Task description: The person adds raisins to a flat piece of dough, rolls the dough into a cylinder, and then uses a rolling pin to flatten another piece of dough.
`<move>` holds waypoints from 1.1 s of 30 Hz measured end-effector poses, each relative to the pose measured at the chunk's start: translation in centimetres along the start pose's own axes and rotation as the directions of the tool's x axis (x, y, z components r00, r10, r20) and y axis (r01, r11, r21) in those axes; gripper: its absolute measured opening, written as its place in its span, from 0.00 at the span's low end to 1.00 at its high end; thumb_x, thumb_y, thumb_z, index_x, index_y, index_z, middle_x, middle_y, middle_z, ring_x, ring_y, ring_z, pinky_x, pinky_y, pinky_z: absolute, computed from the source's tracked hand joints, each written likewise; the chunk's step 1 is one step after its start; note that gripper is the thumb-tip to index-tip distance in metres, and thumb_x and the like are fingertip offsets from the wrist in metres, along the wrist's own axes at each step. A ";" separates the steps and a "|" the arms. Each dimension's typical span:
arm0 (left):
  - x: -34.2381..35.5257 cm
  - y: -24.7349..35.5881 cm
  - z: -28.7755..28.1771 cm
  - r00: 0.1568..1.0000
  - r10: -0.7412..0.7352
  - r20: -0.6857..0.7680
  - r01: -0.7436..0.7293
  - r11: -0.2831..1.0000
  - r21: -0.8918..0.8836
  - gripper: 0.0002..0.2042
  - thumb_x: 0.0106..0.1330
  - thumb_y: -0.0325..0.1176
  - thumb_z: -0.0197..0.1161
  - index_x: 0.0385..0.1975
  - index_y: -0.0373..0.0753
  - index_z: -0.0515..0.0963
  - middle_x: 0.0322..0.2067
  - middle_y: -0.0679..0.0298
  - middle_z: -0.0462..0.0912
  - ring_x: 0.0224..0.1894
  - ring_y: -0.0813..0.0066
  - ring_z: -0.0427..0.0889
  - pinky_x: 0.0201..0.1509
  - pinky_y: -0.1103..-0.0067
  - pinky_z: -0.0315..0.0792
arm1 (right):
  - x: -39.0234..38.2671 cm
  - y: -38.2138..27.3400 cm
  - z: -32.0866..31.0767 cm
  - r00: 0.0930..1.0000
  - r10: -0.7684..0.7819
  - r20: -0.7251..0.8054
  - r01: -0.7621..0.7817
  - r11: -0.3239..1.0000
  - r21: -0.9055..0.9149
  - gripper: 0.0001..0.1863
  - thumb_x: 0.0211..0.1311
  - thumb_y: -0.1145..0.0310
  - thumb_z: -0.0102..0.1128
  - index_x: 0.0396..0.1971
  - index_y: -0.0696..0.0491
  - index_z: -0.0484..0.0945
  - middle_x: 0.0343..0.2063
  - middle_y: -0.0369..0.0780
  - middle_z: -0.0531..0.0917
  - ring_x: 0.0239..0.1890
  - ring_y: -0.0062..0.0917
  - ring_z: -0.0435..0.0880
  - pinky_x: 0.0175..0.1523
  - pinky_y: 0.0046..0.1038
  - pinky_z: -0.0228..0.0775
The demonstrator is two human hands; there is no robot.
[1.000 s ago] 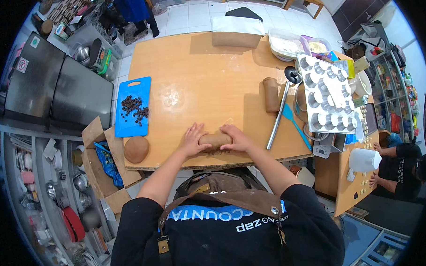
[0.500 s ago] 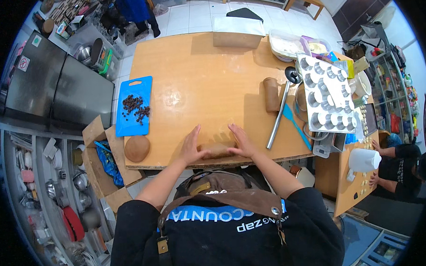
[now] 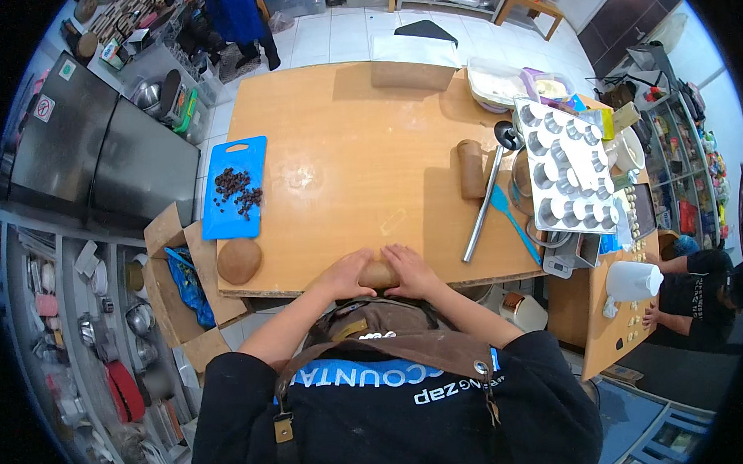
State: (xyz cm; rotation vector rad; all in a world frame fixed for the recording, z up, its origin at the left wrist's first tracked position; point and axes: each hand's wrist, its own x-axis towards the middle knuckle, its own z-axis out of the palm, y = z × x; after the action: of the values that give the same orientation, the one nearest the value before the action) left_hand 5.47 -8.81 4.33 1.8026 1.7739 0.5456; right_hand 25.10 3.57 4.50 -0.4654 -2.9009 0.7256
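Note:
At the front edge of the wooden table (image 3: 329, 184), a lump of brown dough (image 3: 378, 274) lies between my two hands. My left hand (image 3: 346, 274) curves around its left side, and my right hand (image 3: 411, 272) cups it from the right, fingertips almost meeting on the far side. A smooth round of brown dough (image 3: 239, 261) sits at the near left corner. Behind that, a blue cutting board (image 3: 228, 227) carries small dark pieces (image 3: 237, 192), perhaps raisins or chocolate chips. To the right lies a brown dough log (image 3: 471, 170).
Right of the log are a long-handled ladle (image 3: 487, 207), a blue spatula (image 3: 514, 227) and a muffin tin (image 3: 567, 172). A metal box (image 3: 415, 71) and a tub of white powder (image 3: 497, 84) stand at the far side. Another person (image 3: 701, 294) works at the right.
Both hands have come inward and together, closing around the dough that lay between them. The dough looks shorter and rounder than before.

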 end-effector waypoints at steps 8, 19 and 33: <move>0.9 0.1 0.6 0.960 -0.147 0.238 0.171 0.982 -0.081 0.32 0.42 0.38 0.74 0.50 0.36 0.72 0.50 0.51 0.76 0.54 0.54 0.74 0.60 0.68 0.68 | 1.8 -0.3 -1.1 0.881 0.163 0.445 -0.242 0.962 0.126 0.43 0.36 0.61 0.76 0.58 0.54 0.67 0.54 0.46 0.73 0.56 0.42 0.72 0.59 0.37 0.66; 5.6 -0.5 -3.0 0.982 0.133 -0.135 -0.113 0.982 0.149 0.33 0.47 0.36 0.72 0.57 0.44 0.67 0.54 0.55 0.71 0.57 0.56 0.70 0.64 0.67 0.63 | 4.2 3.1 -4.4 1.000 0.007 0.018 -0.010 0.992 0.126 0.42 0.40 0.67 0.74 0.60 0.52 0.66 0.55 0.46 0.71 0.57 0.42 0.70 0.62 0.40 0.63; 4.3 -4.8 2.9 0.895 -0.335 -0.296 0.217 0.904 -0.367 0.14 0.67 0.42 0.55 0.43 0.39 0.79 0.44 0.57 0.80 0.51 0.58 0.74 0.56 0.67 0.65 | 1.3 6.3 2.9 0.908 0.390 -0.156 -0.232 0.775 0.588 0.22 0.68 0.63 0.49 0.60 0.55 0.68 0.56 0.48 0.72 0.64 0.36 0.65 0.67 0.33 0.55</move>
State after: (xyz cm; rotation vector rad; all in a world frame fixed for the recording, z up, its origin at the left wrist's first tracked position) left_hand 3.76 -4.91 -1.29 1.2486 1.9926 1.0259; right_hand 24.98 8.02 -1.06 -0.8955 -2.2195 1.3796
